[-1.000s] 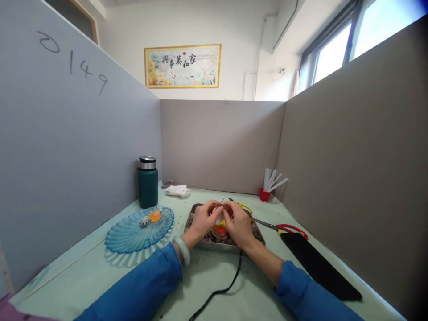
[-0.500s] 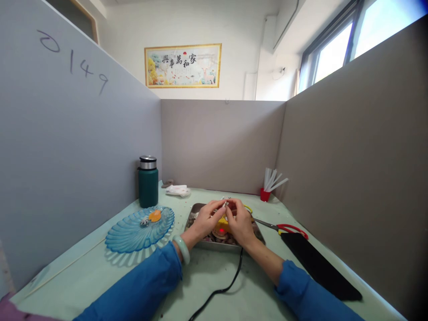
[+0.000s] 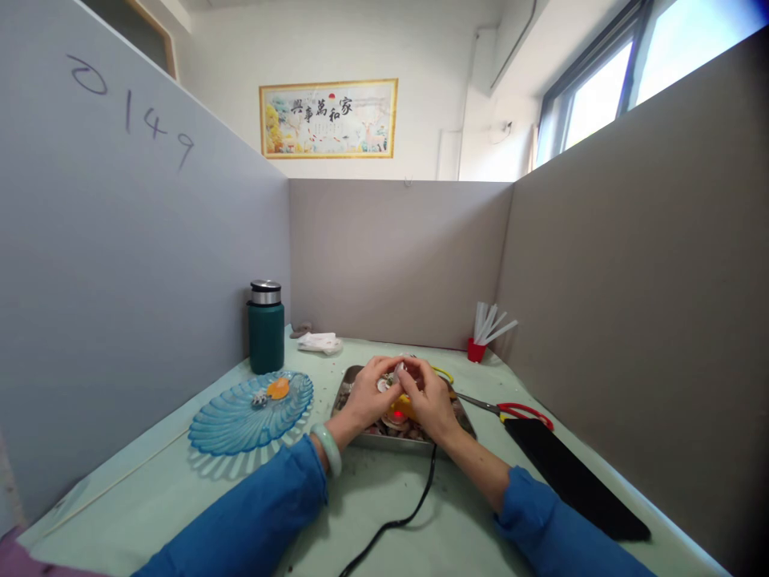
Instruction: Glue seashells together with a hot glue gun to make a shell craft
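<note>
Mid-job, I'd say: left hand (image 3: pixel 372 394) and right hand (image 3: pixel 430 401) pinch pale piece (image 3: pixel 400 369); tray (image 3: pixel 384 441) below loaded, plate (image 3: pixel 234 429) leftward has two bits (image 3: pixel 278 389).

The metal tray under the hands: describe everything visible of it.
The tray is shallow, grey and apparently metal, with rounded corners. It lies flat on the pale green table covering, holding many small shell-like pieces; a yellow object and a glowing red light show within. The left hand and right hand hide its middle; whether either touches it is unclear. A black cord reaches its near edge, right of centre.
</note>
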The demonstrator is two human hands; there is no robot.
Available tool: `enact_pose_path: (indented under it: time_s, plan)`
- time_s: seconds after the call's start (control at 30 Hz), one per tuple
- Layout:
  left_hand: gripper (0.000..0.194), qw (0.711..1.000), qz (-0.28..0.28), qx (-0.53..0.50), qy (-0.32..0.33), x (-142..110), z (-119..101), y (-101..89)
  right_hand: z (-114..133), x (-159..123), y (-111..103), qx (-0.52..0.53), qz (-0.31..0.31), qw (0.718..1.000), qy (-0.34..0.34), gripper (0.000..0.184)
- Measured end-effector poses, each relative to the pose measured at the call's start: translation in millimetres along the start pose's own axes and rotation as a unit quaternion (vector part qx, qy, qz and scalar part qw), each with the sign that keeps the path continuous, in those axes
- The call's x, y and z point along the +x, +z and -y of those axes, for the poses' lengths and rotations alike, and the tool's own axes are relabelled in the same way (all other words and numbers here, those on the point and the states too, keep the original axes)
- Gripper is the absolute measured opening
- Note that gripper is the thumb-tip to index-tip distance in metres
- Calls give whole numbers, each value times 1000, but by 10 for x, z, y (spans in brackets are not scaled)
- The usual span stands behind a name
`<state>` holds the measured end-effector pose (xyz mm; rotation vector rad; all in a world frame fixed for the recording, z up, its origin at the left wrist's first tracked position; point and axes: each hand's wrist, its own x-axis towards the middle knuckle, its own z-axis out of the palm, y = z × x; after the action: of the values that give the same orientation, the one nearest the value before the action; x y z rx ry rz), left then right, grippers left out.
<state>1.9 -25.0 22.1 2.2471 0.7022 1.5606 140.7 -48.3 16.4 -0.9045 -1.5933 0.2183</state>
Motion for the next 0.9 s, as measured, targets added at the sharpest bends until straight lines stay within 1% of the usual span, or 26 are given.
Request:
enact_pose_path:
  time_s: [0.13, 0.27, 0.4, 0.53, 0.63, 0.7, 0.77, 0.83, 0.9]
  plan:
    - [33, 1000, 5, 13, 0, -2, 38, 14, -72, 11, 26, 10, -3, 1000, 25, 24]
    - [32, 1000, 5, 24, -3, -3, 39, 17, -89, 19, 15, 10, 4, 999, 32, 22]
    - [29, 999, 8, 48, -3, -2, 4, 3, -80, 27, -7, -28, -3, 999, 40, 23]
    - [21, 996, -31, 83, 0, 0, 5, -11, -109, 39, 0, -58, -23, 997, 45, 25]
    - [21, 994, -51, 91, -18, 5, 41, -8, -125, 41, 9, -54, -22, 998, 37, 24]
    - [20, 994, -41, 85, -47, 7, 68, 4, -126, 38, 12, -42, -17, 998, 32, 23]
    - [18, 994, -15, 73, -74, 6, 85, 18, -122, 32, 15, -30, -7, 999, 33, 22]
    - [17, 994, 9, 64, -83, 1, 86, 28, -116, 28, 19, -29, 7, 999, 38, 21]
    - [17, 995, 19, 61, -80, -5, 71, 29, -109, 27, 21, -42, 18, 998, 39, 21]
